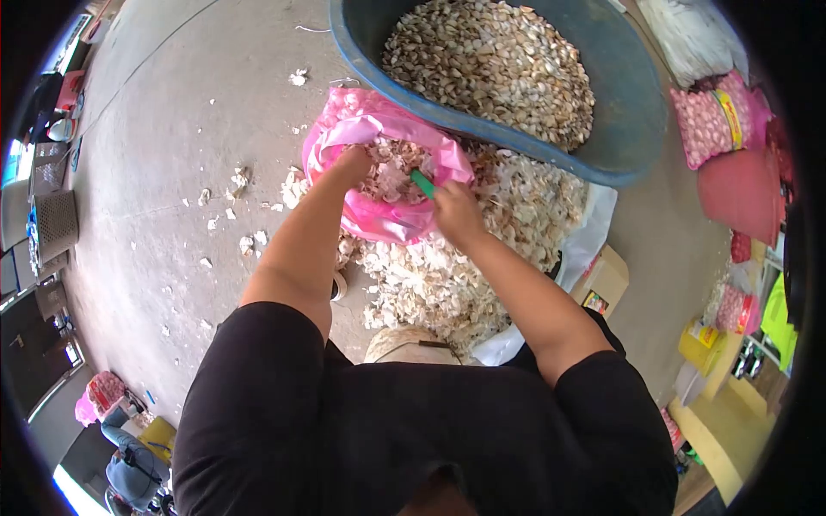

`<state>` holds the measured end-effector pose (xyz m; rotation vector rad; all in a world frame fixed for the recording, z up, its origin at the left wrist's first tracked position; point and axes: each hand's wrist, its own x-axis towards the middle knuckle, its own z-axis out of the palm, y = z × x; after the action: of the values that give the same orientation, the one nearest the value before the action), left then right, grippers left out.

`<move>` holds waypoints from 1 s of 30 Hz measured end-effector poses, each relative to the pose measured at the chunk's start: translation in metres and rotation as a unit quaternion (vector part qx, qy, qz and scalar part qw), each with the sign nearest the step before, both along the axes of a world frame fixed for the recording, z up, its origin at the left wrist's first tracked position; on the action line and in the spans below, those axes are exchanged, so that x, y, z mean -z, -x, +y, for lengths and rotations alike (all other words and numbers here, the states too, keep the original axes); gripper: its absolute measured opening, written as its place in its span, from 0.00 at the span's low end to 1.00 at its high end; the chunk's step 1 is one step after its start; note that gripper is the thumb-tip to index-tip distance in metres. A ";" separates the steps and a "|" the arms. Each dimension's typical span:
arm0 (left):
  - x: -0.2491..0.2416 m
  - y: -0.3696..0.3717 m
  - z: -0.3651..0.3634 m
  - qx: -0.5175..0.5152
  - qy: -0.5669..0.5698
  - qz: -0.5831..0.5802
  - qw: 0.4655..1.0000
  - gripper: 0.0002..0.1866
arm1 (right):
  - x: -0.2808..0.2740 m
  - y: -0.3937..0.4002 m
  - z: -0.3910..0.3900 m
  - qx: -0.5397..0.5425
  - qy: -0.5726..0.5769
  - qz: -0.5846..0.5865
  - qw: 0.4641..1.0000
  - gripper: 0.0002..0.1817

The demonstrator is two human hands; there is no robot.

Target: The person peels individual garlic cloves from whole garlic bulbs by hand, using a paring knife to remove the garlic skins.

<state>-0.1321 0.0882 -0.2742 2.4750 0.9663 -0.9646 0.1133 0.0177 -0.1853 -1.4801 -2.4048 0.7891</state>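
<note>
A pink plastic bag stands with its mouth open, filled with garlic and loose papery skins. My left hand reaches inside the bag at its left; its fingers are hidden among the contents. At the bag's right rim, my right hand is closed around a green tool, whose kind I cannot make out. The tool points up and left into the bag. Beneath and beside the bag spreads a heap of pale garlic skins.
Beyond the bag sits a large blue tub of garlic cloves. Skin scraps litter the concrete floor. At right are a net sack of garlic and a red container. A grey basket stands far left; a parked motorbike-like shape shows lower left.
</note>
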 end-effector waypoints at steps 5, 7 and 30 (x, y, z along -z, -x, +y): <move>-0.102 0.006 0.039 -0.480 -0.265 -0.183 0.816 0.09 | 0.005 0.067 0.043 -0.061 0.015 -0.292 0.954 0.18; -0.122 0.000 0.027 -0.528 -0.368 -0.321 0.695 0.09 | -0.012 0.073 0.072 -0.163 0.197 -0.384 0.887 0.22; -0.110 -0.059 -0.002 -0.613 -0.119 -0.149 0.767 0.15 | -0.005 0.064 0.040 -0.048 0.208 -0.162 0.963 0.15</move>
<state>-0.0727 0.0862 -0.1643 1.4121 2.1663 0.0185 0.0492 0.0578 -0.1802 -1.7718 -2.6842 1.2207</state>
